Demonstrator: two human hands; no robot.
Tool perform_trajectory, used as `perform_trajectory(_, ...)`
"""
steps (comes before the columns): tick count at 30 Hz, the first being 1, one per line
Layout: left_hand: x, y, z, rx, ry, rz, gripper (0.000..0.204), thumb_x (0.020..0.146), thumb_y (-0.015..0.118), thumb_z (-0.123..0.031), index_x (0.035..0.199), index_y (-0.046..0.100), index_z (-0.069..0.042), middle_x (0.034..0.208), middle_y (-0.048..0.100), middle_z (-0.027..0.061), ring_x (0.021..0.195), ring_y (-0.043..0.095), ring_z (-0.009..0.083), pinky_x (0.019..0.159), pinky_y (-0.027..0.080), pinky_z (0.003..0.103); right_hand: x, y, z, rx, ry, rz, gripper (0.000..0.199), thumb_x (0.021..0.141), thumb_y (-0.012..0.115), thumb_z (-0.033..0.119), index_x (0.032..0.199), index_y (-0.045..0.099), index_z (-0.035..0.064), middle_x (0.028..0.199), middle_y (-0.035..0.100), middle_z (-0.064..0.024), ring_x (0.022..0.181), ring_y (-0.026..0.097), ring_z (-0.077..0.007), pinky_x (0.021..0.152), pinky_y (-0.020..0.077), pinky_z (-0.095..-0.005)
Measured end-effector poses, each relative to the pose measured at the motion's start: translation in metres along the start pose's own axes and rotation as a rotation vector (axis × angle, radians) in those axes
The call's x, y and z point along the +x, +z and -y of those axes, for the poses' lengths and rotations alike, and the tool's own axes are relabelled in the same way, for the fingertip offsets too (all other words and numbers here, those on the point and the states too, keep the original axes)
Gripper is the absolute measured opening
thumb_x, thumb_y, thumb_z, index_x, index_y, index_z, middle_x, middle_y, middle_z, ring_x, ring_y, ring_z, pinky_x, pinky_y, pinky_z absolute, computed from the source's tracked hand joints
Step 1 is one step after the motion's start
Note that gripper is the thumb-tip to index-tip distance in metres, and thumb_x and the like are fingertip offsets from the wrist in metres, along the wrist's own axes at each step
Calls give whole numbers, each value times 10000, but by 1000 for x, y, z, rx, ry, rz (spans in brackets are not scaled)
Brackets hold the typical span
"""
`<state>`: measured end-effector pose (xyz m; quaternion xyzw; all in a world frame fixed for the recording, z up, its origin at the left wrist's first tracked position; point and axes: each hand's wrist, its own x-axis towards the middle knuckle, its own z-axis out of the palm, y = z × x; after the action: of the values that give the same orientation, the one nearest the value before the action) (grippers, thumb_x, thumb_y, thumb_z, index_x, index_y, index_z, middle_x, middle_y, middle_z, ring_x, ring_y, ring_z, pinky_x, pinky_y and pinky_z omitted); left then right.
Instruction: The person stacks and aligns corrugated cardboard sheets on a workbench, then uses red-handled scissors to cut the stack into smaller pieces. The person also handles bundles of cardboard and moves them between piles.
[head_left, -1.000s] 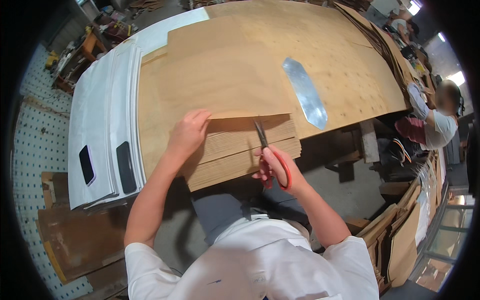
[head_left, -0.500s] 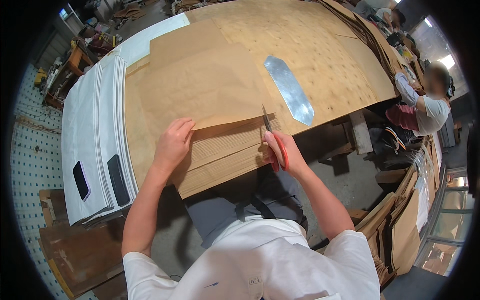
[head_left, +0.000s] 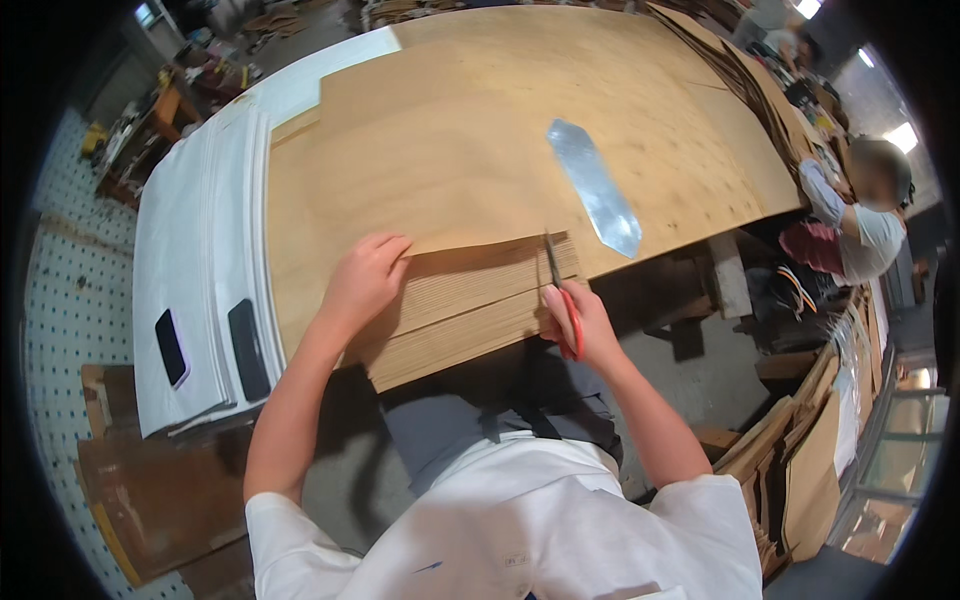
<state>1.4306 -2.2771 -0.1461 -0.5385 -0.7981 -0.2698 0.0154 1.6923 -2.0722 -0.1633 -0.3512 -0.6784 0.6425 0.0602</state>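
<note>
My left hand (head_left: 370,285) has its fingertips closed on the near edge of a large brown paper sheet (head_left: 430,160), close to that edge's left end. The edge is slightly raised over a stack of layered brown paper (head_left: 470,300) at the table's front. Scissors (head_left: 572,325) with red handles are in my right hand (head_left: 592,325). Their dark blades point away from me at the right end of the sheet's edge; whether the blades are apart cannot be made out. Beyond them lies a shiny, pointed metal plate (head_left: 595,188).
White sheets in a stack (head_left: 200,260) at the left carry a phone (head_left: 171,347) and a dark oblong case (head_left: 248,348). The wooden table (head_left: 680,160) stretches away. Brown sheets (head_left: 740,80) line its far right edge. A person (head_left: 870,220) works at the right, beside upright cardboard (head_left: 800,450).
The whole view has shifted a little, so things appear farther right and lower. The scissors sit slightly nearer to me at the sheet's edge. My left hand keeps its pinch on the paper.
</note>
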Motion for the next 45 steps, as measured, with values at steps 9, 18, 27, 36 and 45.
perform_trajectory(9, 53, -35, 8, -29, -31, 605, 455, 827, 725, -214, 1247, 640, -59, 1195, 604, 145, 1140, 573, 338, 947, 498, 420, -54, 119, 12, 25, 29, 416, 404, 1022, 632, 385, 1091, 606, -12, 683, 550, -18, 582, 536, -90, 534, 454, -267)
perform_trajectory(18, 63, -32, 5, 13, -63, 718, 499, 752, 808, -250, 1176, 611, -78, 1290, 535, 128, 1286, 493, 323, 1005, 491, 454, -10, 208, 13, -62, -126, 369, 627, 1016, 524, 573, 911, 548, -44, 748, 576, -179, 720, 560, -272, 716, 465, -426)
perform_trajectory(27, 62, -30, 4, 117, -10, 736, 696, 750, 835, -257, 1358, 544, -84, 1329, 516, 144, 1288, 477, 346, 1042, 461, 435, 1, 220, 11, -86, -169, 270, 584, 1022, 548, 558, 857, 581, -1, 604, 509, -30, 572, 489, -126, 542, 416, -314)
perform_trajectory(36, 58, -23, 12, 76, 25, 650, 469, 705, 831, -242, 1093, 618, -89, 1248, 540, 126, 1264, 480, 330, 1009, 483, 458, -9, 224, 26, -191, -272, 165, 543, 1033, 571, 474, 824, 552, -26, 654, 581, -155, 571, 553, -257, 578, 454, -421)
perform_trajectory(45, 69, -37, 8, -24, -109, 538, 103, 828, 627, -131, 831, 619, -28, 838, 651, 173, 836, 642, 344, 743, 513, 447, -51, 178, 10, 26, -67, 395, 434, 1037, 594, 419, 978, 553, -9, 656, 556, -47, 596, 593, -121, 540, 475, -305)
